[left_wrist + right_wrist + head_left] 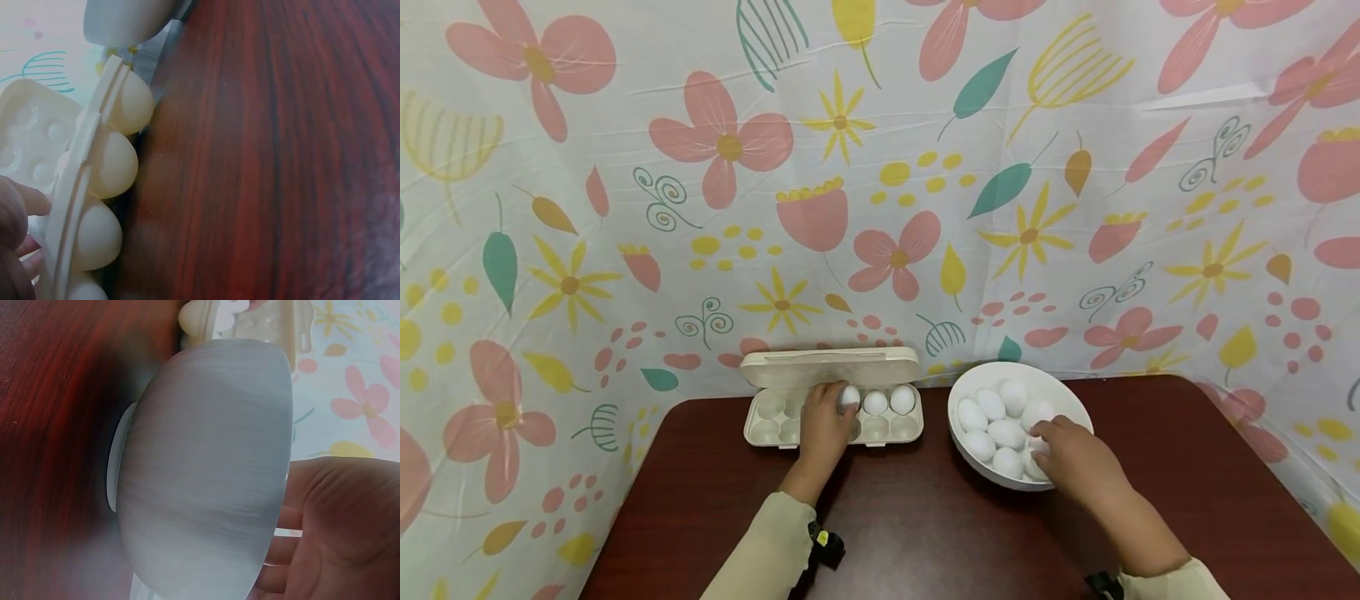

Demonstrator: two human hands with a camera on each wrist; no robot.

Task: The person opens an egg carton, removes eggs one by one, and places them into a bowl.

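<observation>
The cream egg carton (760, 437) stands with its lid raised at the back of the table. My left hand (822, 429) is over its middle and pinches a white egg (848, 397) at a back-row cup. Two more white eggs sit to the right in that row; the front-row cups I can see are bare. In the left wrist view the fingers (19, 215) reach behind the carton's edge. To the right, a white bowl (958, 454) holds several white eggs (1006, 433). My right hand (1078, 458) reaches over its rim, thumb and fingers around an egg (1036, 450), partly hidden.
A dark red-brown wooden table (940, 542) carries the carton and the bowl. Behind it hangs a white cloth (887, 317) printed with flowers and leaves. A black strap (826, 546) is on the left wrist.
</observation>
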